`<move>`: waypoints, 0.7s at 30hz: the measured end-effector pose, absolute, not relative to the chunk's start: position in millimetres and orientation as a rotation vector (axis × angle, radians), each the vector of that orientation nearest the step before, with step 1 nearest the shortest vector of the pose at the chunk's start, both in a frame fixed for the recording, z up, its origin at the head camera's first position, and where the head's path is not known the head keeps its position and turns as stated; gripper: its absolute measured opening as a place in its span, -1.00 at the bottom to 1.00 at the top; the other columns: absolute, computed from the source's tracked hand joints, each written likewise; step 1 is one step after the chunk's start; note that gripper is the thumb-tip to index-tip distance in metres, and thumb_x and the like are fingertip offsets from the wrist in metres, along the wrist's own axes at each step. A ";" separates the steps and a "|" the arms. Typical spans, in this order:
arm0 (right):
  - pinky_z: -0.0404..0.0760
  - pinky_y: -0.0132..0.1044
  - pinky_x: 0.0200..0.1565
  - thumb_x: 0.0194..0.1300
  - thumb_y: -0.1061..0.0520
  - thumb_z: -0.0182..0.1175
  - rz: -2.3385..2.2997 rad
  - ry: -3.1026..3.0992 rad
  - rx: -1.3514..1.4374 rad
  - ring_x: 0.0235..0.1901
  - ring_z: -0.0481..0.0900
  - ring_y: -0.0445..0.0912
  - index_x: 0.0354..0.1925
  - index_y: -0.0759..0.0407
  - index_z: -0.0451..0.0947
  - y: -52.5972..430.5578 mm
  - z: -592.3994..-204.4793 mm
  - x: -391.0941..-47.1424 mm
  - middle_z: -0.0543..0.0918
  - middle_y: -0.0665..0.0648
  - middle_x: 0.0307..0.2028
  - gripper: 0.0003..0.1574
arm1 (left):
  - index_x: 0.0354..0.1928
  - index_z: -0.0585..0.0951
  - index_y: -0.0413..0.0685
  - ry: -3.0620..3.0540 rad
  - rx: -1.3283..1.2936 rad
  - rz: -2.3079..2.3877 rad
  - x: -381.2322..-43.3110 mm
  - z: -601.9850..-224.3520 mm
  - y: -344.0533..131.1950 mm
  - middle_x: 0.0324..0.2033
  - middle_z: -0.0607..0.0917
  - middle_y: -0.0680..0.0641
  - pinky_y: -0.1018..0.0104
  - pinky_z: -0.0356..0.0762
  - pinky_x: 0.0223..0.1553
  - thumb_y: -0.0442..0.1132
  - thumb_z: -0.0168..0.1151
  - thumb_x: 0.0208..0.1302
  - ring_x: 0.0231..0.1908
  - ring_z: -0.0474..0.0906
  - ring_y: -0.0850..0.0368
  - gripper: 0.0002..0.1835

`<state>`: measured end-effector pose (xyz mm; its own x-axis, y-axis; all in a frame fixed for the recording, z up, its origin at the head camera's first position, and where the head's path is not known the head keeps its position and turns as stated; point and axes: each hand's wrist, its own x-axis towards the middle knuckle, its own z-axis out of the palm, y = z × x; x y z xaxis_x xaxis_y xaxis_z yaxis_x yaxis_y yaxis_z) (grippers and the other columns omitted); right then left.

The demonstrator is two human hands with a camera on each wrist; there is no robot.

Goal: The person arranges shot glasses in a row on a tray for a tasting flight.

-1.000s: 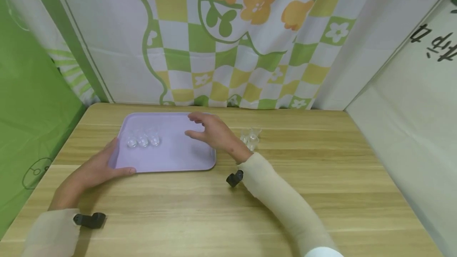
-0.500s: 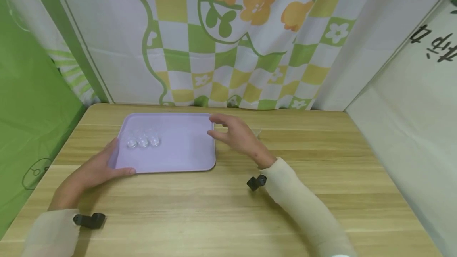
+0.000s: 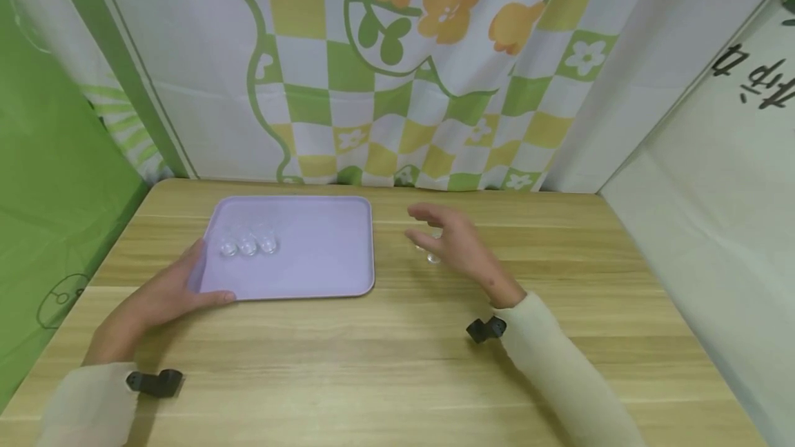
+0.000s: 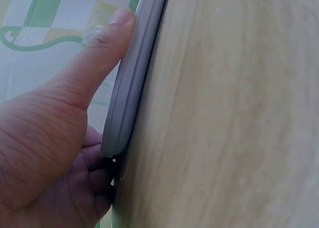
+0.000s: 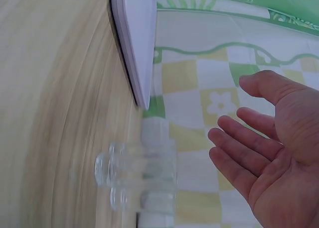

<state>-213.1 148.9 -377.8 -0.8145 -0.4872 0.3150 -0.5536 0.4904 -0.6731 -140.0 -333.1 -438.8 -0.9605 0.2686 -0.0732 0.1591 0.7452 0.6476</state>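
A pale purple tray (image 3: pixel 323 250) lies on the table's left half. My left hand (image 3: pixel 163 296) holds its near left corner, thumb along the front rim; in the left wrist view the other fingers curl by the corner, partly hidden behind it. Several small clear glasses (image 3: pixel 248 245) stand grouped on the tray's left part. My right hand (image 3: pixel 456 243) hovers right of the tray with nothing in it, fingers and thumb apart. It partly hides a few more clear glasses (image 3: pixel 433 258) on the table. The right wrist view shows these glasses (image 5: pixel 134 173) standing close together, apart from the fingers.
The wooden table (image 3: pixel 348 364) ends at a checked green, yellow and white curtain (image 3: pixel 410 109) behind. A green cloth (image 3: pixel 56 178) hangs at the left and a white panel (image 3: pixel 714 226) with black writing stands at the right.
My right hand has moved right from over the tray to the glasses on the table, its fingers still spread. The left hand and the tray have stayed put.
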 end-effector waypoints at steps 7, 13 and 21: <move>0.57 -0.04 0.24 0.43 0.12 0.35 1.219 -2.696 0.784 0.19 0.61 0.10 0.27 0.31 0.55 173.2 -377.9 -204.7 0.65 0.26 0.18 -0.47 | 0.60 -0.37 -0.29 2.780 0.341 1.009 -139.8 -438.7 -333.9 0.52 -0.23 -0.54 -0.41 -0.23 0.44 0.12 0.49 0.23 0.47 -0.23 -0.59 0.37; 0.61 -0.02 0.19 0.42 0.12 0.37 1.217 -2.701 0.688 0.13 0.65 0.09 0.20 0.27 0.60 188.6 -381.5 -201.8 0.69 0.23 0.12 -0.54 | 0.59 -0.37 -0.30 2.776 0.351 1.022 -139.4 -437.3 -332.2 0.52 -0.24 -0.54 -0.40 -0.24 0.45 0.11 0.49 0.24 0.48 -0.24 -0.58 0.37; 0.62 0.02 0.18 0.40 0.17 0.37 1.213 -2.720 0.684 0.10 0.66 0.14 0.18 0.37 0.59 195.6 -388.5 -200.0 0.69 0.28 0.11 -0.53 | 0.58 -0.38 -0.32 2.771 0.337 1.019 -139.6 -438.4 -333.0 0.52 -0.25 -0.54 -0.39 -0.25 0.46 0.12 0.49 0.24 0.48 -0.27 -0.56 0.37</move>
